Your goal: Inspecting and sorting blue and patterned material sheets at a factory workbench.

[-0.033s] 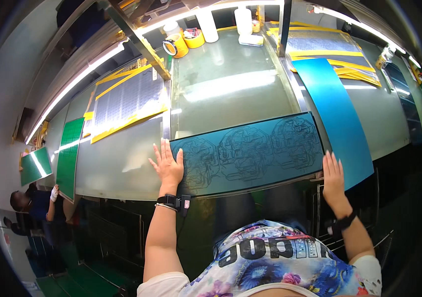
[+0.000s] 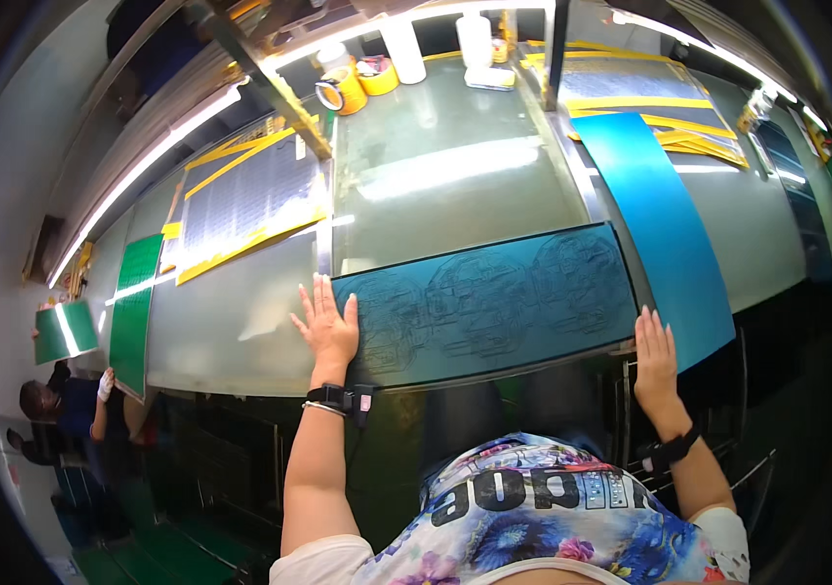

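Note:
A long dark blue-green panel, with fine line patterns in several rounded shapes, lies across the near part of the glass-like tabletop. My left hand rests at its left end, fingers spread and stretched out. At the panel's near right corner is my right hand, its fingers straight and its thumb side toward the edge. Both palms face down or inward, and neither hand wraps round the panel. Close to the right hand lies a plain bright blue sheet, reaching from the tabletop's near edge toward the back.
Yellow-taped clear sheets lie to the left and right. Tape rolls and a white bottle stand at the back. Metal posts rise beside the work area. Far left, a person touches a green board.
My right hand has slid slightly toward me along the panel's right edge. The small green board at far left has shifted slightly. My left hand stays at the panel's left end.

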The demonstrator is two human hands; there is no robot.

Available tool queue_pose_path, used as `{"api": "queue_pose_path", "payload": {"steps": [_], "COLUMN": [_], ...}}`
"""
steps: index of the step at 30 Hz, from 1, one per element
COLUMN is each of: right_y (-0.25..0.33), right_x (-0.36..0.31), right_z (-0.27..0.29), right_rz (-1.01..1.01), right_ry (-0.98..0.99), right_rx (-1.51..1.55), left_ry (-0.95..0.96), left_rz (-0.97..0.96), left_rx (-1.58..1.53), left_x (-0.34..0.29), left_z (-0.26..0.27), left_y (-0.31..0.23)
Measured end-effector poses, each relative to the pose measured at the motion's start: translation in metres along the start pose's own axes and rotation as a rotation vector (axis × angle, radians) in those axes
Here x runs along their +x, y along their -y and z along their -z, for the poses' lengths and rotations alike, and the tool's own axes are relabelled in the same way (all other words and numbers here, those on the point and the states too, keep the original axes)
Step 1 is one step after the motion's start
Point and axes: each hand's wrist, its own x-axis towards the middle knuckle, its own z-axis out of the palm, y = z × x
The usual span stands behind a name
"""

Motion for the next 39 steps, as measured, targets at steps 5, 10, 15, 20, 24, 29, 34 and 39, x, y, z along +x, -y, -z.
{"api": "queue_pose_path", "payload": {"steps": [5,10,15,20,24,29,34,39], "right_y": [0.021,0.004,-0.004,-0.001,0.005,-0.011,-0.017,-0.027], "right_x": [-0.019,-0.025,-0.025,-0.016,-0.025,-0.055,-0.032,-0.01], "right_z": [0.016,0.029,-0.018,-0.023,-0.03,-0.005,0.003,0.019], "right_rz": [-0.047,-0.387,-0.822,-0.821,-0.751,-0.758,-0.735,-0.576], "right_ry": [0.028,-0.172,0.055,0.099,0.1,0.361,0.432,0.683], "right_rx": [0.052,0.57,1.437,1.557,1.511,1.572,1.968,2.05], "left_ry": [0.009,-0.095,-0.369,-0.127,0.02,0.047,0.091,0.325], "left_rz": [0.016,0.14,0.235,0.648,0.864,0.84,0.781,0.84], "left_rx": [0.026,-0.03,0.037,-0.319,-1.178,-1.368,-1.495,-1.616], "left_x": [0.001,-0.024,-0.115,-0.144,-0.143,-0.142,-0.158,-0.148], "left_z": [-0.006,0.01,0.033,0.02,0.027,0.021,0.024,0.036], "left_y": [0.007,0.022,0.044,0.043,0.037,0.03,0.05,0.051]}}
